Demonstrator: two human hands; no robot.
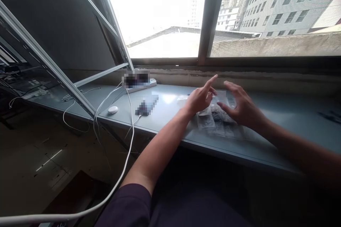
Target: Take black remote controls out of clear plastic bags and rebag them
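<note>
Several clear plastic bags (206, 120) lie together on the grey-blue table, and some have small dark parts in them that I cannot make out. Over their left side is my left hand (199, 99), its index finger stretched out and the other fingers loosely bent, with nothing seen in it. My right hand (241, 104) hovers at the right side of the bags, thumb and fingers spread wide apart. It holds nothing. Part of the bags is hidden behind both hands, and I cannot tell whether either hand touches them.
On the table (170, 122) to the left lie a blurred-out phone-like object (147, 105), a round white device (113, 110) and a power strip (144, 84). A white cable (131, 142) loops past its front edge. A metal frame (48, 60) slants at left; a window is behind.
</note>
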